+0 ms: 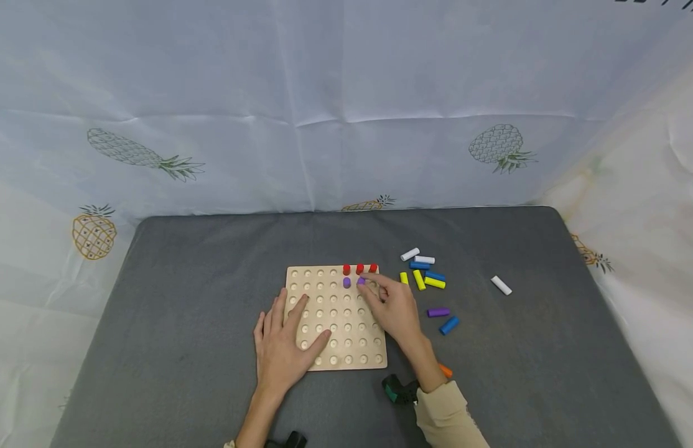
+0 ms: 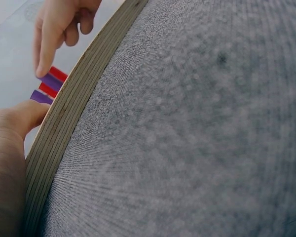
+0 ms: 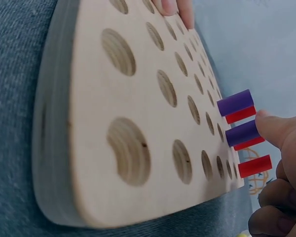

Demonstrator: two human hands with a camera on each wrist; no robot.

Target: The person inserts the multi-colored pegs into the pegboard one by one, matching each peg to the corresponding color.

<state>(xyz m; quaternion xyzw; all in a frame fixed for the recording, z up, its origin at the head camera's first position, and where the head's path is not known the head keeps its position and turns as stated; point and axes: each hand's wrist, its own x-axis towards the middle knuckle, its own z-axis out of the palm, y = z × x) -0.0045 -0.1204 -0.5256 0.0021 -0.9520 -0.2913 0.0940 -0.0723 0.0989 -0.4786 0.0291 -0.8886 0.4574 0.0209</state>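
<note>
My left hand point(image 1: 285, 354) rests with spread fingers on the left side of a square wooden pegboard point(image 1: 326, 290), its thumb over the lower part. Over the board's far right area, my right hand point(image 1: 397, 309) pinches the top of a purple peg point(image 1: 361, 282) between thumb and index finger; that peg stands upright in the second row. Another purple peg point(image 1: 347, 283) stands just left of it. Three red pegs, one at the far row's end point(image 3: 255, 166), stand behind them. The remaining visible holes hold no pegs.
Right of the board lie loose white point(image 1: 410, 254), blue point(image 1: 450, 325), yellow point(image 1: 435, 283) and purple pegs point(image 1: 438, 312). One white peg point(image 1: 501, 285) lies farther right. An orange peg point(image 1: 445, 370) shows beside the right wrist. A pineapple-print cloth point(image 1: 302, 162) hangs behind the grey table point(image 1: 201, 311).
</note>
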